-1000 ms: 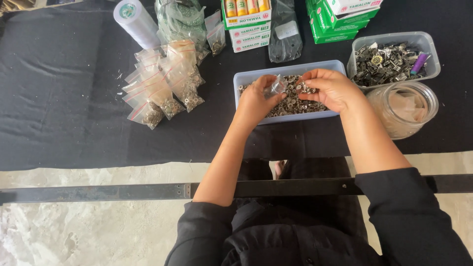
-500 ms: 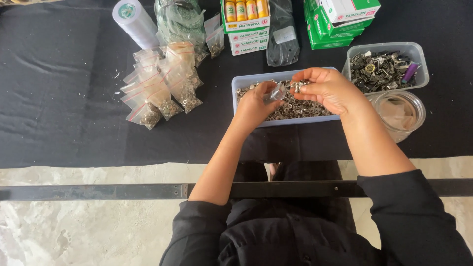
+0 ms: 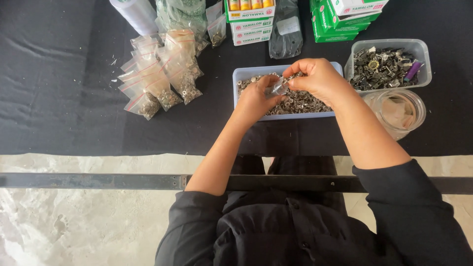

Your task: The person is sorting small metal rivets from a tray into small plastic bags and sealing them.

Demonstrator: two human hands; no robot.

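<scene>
Head view, nearest first: a black sleeved garment (image 3: 295, 226) is worn by the person, with a dark metal bar (image 3: 88, 181) crossing in front of a pale floor. On the black cloth-covered table (image 3: 59, 98), a shallow blue-grey tray (image 3: 241, 75) filled with small silver metal fasteners (image 3: 300, 101) is placed centrally. Above it, a small clear plastic bag (image 3: 279, 87) is pinched between the left hand (image 3: 256, 96) and the right hand (image 3: 318, 79); both hands are closed narrowly on the bag, over the tray. To the right, a round clear jar (image 3: 398, 109) and a clear tub (image 3: 419, 49) of darker metal parts with one purple piece are set. To the left, a fanned heap of filled clear zip bags (image 3: 157, 74) with red seal lines is laid. Farthest, stacked white-and-green boxes (image 3: 249, 27), green boxes (image 3: 345, 17), a white roll (image 3: 135, 15) and a dark empty bag (image 3: 286, 29) are ranged along the top edge.
</scene>
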